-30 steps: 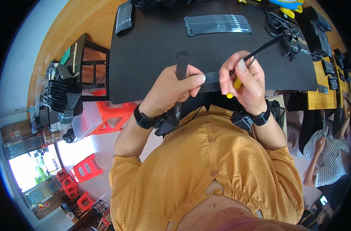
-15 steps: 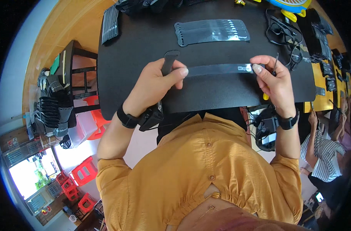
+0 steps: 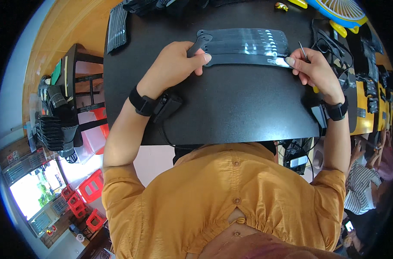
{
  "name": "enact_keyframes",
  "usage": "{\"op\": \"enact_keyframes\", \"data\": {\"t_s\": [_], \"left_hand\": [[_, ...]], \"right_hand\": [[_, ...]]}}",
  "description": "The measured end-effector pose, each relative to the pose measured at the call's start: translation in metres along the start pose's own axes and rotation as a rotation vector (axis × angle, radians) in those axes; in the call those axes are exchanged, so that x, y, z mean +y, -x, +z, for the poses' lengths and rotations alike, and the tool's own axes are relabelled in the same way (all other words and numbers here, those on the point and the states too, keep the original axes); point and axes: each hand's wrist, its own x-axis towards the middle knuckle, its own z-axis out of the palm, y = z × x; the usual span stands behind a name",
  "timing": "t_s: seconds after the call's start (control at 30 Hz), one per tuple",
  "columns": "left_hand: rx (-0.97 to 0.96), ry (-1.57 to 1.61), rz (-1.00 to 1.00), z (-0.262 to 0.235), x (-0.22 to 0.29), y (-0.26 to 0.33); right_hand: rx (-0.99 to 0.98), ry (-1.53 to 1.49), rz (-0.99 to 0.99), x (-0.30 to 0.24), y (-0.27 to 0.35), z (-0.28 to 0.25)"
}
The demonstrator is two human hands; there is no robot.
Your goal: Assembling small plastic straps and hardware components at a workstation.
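A long dark-grey strap [image 3: 241, 59] with a white printed patch is stretched between my hands over the table. My left hand [image 3: 172, 64] pinches its left end, with a bent-up strap end rising above the thumb. My right hand [image 3: 315, 71] pinches the patched end. Tucked in that same hand is a slim tool [image 3: 303, 50] with a pointed metal tip and a yellow end; its kind is hidden by the fingers. Just beyond the strap, several like straps [image 3: 244, 41] lie side by side in an overlapping row, and the held strap sits along their near edge.
The black table [image 3: 231, 103] fills the middle. A strap stack [image 3: 117, 28] lies at its far left, and tangled black cords [image 3: 334, 45] lie right. A blue-yellow fan [image 3: 336, 11] stands far right. Red stools [image 3: 91, 185] are on the floor left; another person [image 3: 362, 185] is at the right.
Both hands have moved away from my body with the strap, bringing it from in front of the row up against the row's near edge. Both still hold it.
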Motion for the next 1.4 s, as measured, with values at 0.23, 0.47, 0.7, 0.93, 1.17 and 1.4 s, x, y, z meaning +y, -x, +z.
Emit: {"op": "enact_keyframes", "data": {"t_s": [0.23, 0.47, 0.7, 0.93, 1.17, 1.4], "left_hand": [[0.033, 0.006, -0.041, 0.001, 0.003, 0.002], [0.037, -0.052, -0.044, 0.002, 0.005, 0.0], [-0.001, -0.02, -0.037, -0.003, 0.01, 0.001], [0.016, 0.015, -0.053, 0.001, 0.013, 0.003], [0.012, 0.021, -0.087, 0.001, 0.011, 0.001], [0.001, 0.038, -0.096, 0.0, 0.014, 0.001]], "right_hand": [[0.066, -0.022, 0.053, -0.001, 0.001, 0.003], [0.044, -0.07, 0.045, 0.002, 0.002, 0.002], [0.087, -0.059, 0.066, -0.004, 0.003, 0.004], [0.111, 0.025, 0.091, -0.006, 0.004, 0.009], [0.129, 0.001, 0.056, -0.004, 0.003, 0.009], [0.133, 0.024, 0.074, -0.007, 0.003, 0.01]]}}
